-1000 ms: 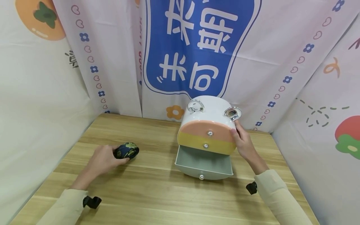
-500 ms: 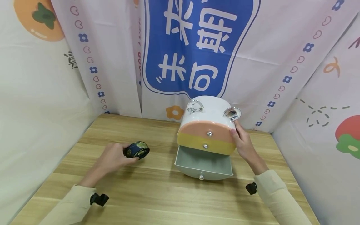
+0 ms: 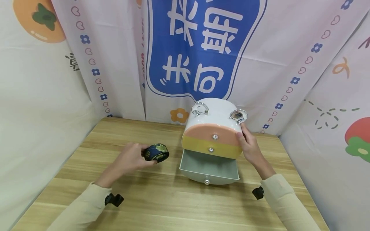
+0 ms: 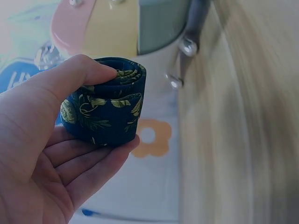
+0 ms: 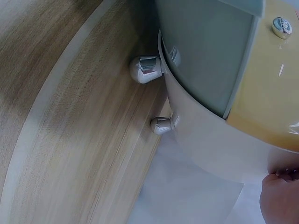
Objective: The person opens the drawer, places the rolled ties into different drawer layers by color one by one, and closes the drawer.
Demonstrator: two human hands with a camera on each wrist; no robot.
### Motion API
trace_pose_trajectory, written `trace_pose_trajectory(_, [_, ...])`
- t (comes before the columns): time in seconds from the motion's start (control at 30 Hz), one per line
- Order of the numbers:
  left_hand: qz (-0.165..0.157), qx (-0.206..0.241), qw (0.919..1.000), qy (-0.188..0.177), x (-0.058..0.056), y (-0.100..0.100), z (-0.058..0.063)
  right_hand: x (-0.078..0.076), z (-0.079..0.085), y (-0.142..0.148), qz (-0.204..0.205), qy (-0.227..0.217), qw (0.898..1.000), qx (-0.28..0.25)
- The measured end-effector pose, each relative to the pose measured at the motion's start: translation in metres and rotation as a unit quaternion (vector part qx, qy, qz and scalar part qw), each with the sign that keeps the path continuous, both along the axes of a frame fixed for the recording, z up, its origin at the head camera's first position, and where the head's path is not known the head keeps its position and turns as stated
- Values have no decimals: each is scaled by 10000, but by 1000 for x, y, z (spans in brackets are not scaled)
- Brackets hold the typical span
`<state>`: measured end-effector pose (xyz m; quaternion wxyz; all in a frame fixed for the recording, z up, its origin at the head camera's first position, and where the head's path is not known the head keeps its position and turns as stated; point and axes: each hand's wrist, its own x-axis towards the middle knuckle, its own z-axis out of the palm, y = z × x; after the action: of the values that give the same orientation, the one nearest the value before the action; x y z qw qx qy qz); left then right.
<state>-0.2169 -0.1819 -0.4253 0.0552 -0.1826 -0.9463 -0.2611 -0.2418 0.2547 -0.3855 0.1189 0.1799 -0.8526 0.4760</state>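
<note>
My left hand holds a rolled-up necktie, navy with a green and yellow leafy pattern, above the table. In the left wrist view the thumb presses the top of the roll, with the fingers underneath it. To the right stands a small rounded drawer cabinet, white with orange and yellow drawer fronts and two chrome rings on top. Its green bottom drawer is pulled out. My right hand rests against the cabinet's right side, thumb at the front edge; the right wrist view shows only part of this hand.
The wooden table reaches back to a printed white cloth right behind the cabinet. More cloth walls close in the left and right sides. Round metal feet carry the cabinet, and silver knobs sit on the drawers.
My left hand has carried the rolled necktie to the right, closer to the cabinet. The right hand, the cabinet and the pulled-out drawer have stayed in place.
</note>
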Motion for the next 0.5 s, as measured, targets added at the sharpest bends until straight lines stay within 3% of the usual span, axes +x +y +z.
trace_pose_trajectory(0.23, [-426, 65, 9987, 266, -1, 23, 12, -9, -12, 6, 3, 0, 10000, -25])
trace_pose_trajectory(0.37, [-700, 153, 9970, 303, -2, 38, 16, -20, -26, 13, -116, 18, 9999, 4])
trace_pose_trajectory(0.5, [-946, 241, 9947, 327, -3, 54, 20, -22, -29, 15, -125, 18, 9999, -11])
